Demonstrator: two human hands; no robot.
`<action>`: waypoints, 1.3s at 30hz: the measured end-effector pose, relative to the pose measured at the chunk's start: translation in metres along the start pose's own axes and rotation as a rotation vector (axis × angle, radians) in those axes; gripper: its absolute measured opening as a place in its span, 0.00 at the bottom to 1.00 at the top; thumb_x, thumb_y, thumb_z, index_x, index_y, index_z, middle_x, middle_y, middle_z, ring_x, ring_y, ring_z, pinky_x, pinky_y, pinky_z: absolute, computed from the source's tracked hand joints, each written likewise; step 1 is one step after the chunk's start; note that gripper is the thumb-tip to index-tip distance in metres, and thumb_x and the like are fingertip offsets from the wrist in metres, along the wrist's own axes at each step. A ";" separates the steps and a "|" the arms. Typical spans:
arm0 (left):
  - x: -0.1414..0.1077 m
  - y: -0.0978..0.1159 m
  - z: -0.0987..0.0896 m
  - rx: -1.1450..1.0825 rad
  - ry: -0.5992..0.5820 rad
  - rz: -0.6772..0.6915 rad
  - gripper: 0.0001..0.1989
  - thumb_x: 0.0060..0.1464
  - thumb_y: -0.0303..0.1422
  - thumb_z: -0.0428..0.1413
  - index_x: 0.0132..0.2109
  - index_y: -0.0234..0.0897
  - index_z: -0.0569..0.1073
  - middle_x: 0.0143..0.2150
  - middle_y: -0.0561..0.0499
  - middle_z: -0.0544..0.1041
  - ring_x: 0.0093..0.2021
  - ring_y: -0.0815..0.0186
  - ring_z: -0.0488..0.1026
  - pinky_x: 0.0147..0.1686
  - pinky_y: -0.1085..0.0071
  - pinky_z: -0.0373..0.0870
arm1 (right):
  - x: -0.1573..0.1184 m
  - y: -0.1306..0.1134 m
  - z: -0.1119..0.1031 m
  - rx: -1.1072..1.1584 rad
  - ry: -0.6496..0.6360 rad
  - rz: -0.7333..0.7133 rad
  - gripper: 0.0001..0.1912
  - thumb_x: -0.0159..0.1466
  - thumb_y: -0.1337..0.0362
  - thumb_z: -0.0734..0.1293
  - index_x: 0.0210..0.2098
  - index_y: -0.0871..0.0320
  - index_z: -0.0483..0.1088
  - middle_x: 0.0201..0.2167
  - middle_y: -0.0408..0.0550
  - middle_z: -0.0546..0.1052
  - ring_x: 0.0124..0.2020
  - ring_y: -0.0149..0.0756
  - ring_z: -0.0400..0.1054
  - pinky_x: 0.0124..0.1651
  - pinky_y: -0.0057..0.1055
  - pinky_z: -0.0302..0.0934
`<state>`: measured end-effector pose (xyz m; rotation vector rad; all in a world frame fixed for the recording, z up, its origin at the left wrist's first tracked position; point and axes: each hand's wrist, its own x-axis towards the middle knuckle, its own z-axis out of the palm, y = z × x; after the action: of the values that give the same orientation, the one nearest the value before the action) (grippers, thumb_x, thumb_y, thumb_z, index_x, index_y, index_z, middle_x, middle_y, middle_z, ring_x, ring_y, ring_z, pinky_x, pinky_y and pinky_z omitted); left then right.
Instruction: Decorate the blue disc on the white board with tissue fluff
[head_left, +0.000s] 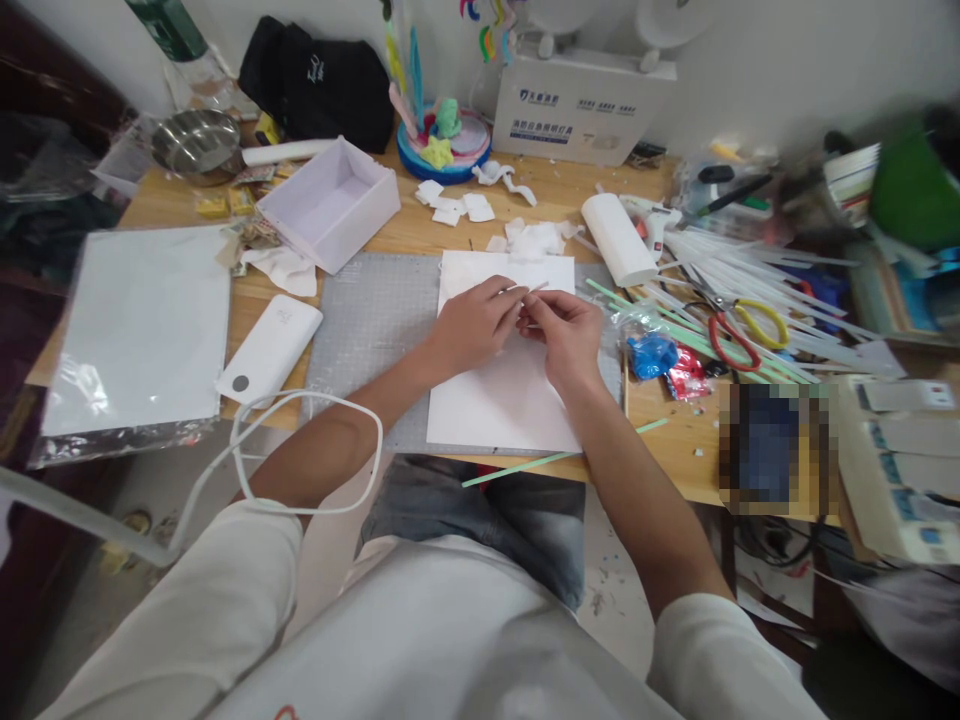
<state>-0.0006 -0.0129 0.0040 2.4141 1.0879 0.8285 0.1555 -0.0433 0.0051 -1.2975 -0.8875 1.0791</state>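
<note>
Above a white sheet of paper (495, 400) on the grey cutting mat (375, 320), my two hands meet at the fingertips. My right hand (566, 330) is closed in a pinch on a small thin pale strip (538, 288), whose end pokes out past the fingers. My left hand (480, 320) is closed too, its fingertips pressed close to the same spot; whatever lies between them is hidden. Torn white scraps (536, 240) lie just beyond the sheet. A light green strip (517, 468) crosses the table's front edge under the paper.
To the left are a white power bank (274, 345), its cable (379, 440) over my left forearm, and an open lilac box (337, 205). On the right lie scissors (724, 325), a glue gun (656, 225), many white sticks (750, 265) and a white roll (619, 240).
</note>
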 end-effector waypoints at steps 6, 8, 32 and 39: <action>0.003 -0.001 0.000 -0.191 0.057 -0.030 0.16 0.72 0.34 0.49 0.53 0.39 0.82 0.51 0.43 0.81 0.49 0.61 0.78 0.49 0.67 0.74 | -0.002 -0.002 0.000 0.002 -0.007 -0.028 0.15 0.54 0.50 0.79 0.31 0.54 0.79 0.24 0.40 0.79 0.25 0.28 0.73 0.30 0.28 0.72; 0.004 -0.001 0.000 -0.222 0.060 -0.053 0.15 0.72 0.34 0.50 0.51 0.39 0.83 0.49 0.44 0.81 0.47 0.62 0.78 0.49 0.67 0.73 | -0.003 -0.002 0.000 -0.030 -0.008 -0.060 0.15 0.55 0.50 0.78 0.31 0.54 0.79 0.25 0.40 0.79 0.25 0.28 0.74 0.30 0.28 0.72; 0.009 0.001 -0.003 -0.358 0.209 -0.163 0.10 0.64 0.27 0.54 0.33 0.37 0.72 0.34 0.50 0.79 0.38 0.66 0.74 0.44 0.68 0.69 | -0.003 -0.016 0.000 0.130 -0.013 0.080 0.10 0.51 0.59 0.74 0.24 0.55 0.69 0.21 0.36 0.69 0.22 0.23 0.64 0.22 0.21 0.56; 0.009 -0.002 -0.002 -0.361 0.168 -0.109 0.11 0.68 0.32 0.54 0.35 0.37 0.73 0.35 0.49 0.78 0.38 0.65 0.74 0.42 0.67 0.68 | -0.005 -0.008 0.001 -0.169 -0.027 -0.168 0.24 0.56 0.41 0.76 0.40 0.53 0.79 0.34 0.44 0.80 0.33 0.30 0.73 0.29 0.26 0.69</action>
<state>0.0019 -0.0043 0.0079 1.9996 1.0171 1.1008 0.1537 -0.0479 0.0134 -1.3227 -1.1065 0.9071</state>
